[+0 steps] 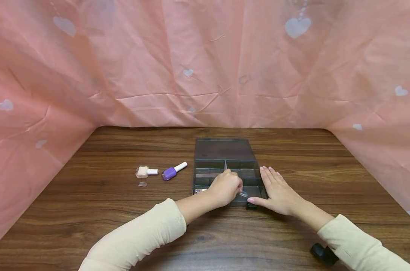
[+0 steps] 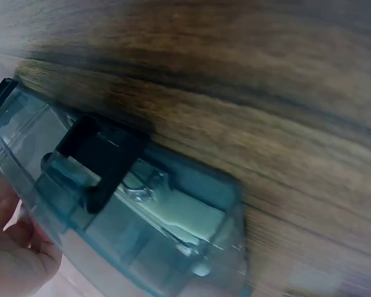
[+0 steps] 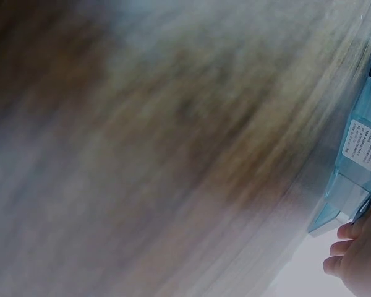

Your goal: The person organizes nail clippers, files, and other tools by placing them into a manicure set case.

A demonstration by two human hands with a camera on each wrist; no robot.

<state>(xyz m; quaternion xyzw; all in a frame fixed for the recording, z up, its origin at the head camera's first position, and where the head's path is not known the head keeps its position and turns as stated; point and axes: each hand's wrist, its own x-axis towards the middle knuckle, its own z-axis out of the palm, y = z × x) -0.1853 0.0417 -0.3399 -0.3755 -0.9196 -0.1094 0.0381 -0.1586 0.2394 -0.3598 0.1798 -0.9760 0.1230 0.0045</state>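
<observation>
A dark see-through divider box [image 1: 222, 150] lies on the table with its lid folded back. Over its front compartments, my left hand [image 1: 224, 187] has curled fingers, pinching a clear false nail [image 1: 243, 194] at the fingertips. Beneath that hand, a nail file [image 1: 205, 175] lies across the compartments and a thin pointed tool [image 1: 225, 165] sticks up. My right hand [image 1: 279, 194] rests along the box's right side, fingers straight and thumb by the front latch [image 1: 251, 206]. In the left wrist view, a pale piece [image 2: 188, 213] shows through the box wall.
Left of the box lie a cream nail polish bottle [image 1: 142, 172] and a purple nail polish bottle [image 1: 169, 173], both with white caps. Another clear false nail [image 1: 142, 184] is on the wood near them. A black object [image 1: 321, 254] sits by the right sleeve. Pink cloth [image 1: 205, 75] surrounds the table.
</observation>
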